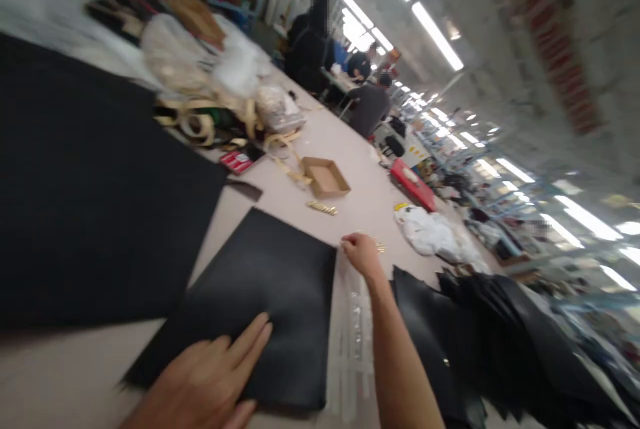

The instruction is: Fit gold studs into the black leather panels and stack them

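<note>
A stack or folded piece of black leather-like sheet (295,282) lies flat in front of me. My left hand (215,369) rests on its near part, with the index and middle fingers stretched out across the surface. At the far right corner of the sheet, my right hand (361,252) is closed in a pinch. Whatever sits between those fingertips is too small to make out. Translucent strips (345,342) lie on the table along the sheet's right edge, beside my right forearm. Small gold-coloured pieces (381,246) lie just beyond the right hand.
Another large black sheet (90,196) covers the left side of the table (360,182). An open cardboard box (327,179) stands ahead, near a gold metal piece (323,208). Black pieces (495,329) are heaped at right, with white plastic bags (425,229) beyond. Several people work farther back.
</note>
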The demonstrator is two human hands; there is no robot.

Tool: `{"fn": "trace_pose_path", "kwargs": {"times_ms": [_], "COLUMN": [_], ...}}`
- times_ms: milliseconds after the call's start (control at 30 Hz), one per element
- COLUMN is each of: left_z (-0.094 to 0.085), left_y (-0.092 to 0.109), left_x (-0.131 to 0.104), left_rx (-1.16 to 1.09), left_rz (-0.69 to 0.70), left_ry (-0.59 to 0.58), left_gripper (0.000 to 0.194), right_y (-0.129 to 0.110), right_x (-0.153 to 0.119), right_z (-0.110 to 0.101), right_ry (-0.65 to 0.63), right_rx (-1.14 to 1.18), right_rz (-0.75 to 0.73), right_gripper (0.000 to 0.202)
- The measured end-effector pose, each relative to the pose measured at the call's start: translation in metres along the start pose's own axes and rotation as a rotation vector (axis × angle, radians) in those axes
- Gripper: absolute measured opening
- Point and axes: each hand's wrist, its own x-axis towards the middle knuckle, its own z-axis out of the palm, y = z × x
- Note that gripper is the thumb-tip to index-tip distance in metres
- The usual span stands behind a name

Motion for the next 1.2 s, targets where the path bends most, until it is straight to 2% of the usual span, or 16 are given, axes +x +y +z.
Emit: {"fn": "trace_pose_path", "kwargs": {"times_ms": [67, 200, 300, 367, 633, 900, 1200], "left_z": [-0.011, -0.017, -0.017, -0.017, -0.017, -0.015, -0.013], "left_y": [0.004, -0.001, 0.000, 0.001, -0.001, -0.003, -0.005], "left_x": [0.001, 0.003, 0.001, 0.000, -0.002, -0.002, -0.002], "left_rx": [-0.016, -0.005, -0.002, 0.000, -0.012, -0.036, -0.070], "left_rz": [0.053, 0.034, 0.046, 0.061, 0.073, 0.079, 0.095], "left_ry": [-0.106, -0.135, -0.121, -0.110, -0.098, -0.088, -0.082], "left_gripper": [0.060, 0.066, 0.066, 0.065, 0.062, 0.057, 0.043], "right_y": [-0.005, -0.019, -0.035, -0.045, -0.055, -0.070, -0.073], "right_x": [-0.030, -0.093, -0.127, -0.135, -0.127, -0.114, -0.092], "right_z": [0.015, 0.043, 0.055, 0.058, 0.058, 0.050, 0.049], "right_ry": [-0.083, -0.245, -0.261, -0.239, -0.270, -0.399, -0.576], "right_rx": [0.148, 0.425, 0.471, 0.417, 0.313, 0.186, 0.196], "right_rz": [-0.064, -0.163, -0.196, -0.224, -0.269, -0.166, -0.033], "right_gripper": [0.031, 0.035, 0.024, 0.020, 0.015, 0.015, 0.005]}}
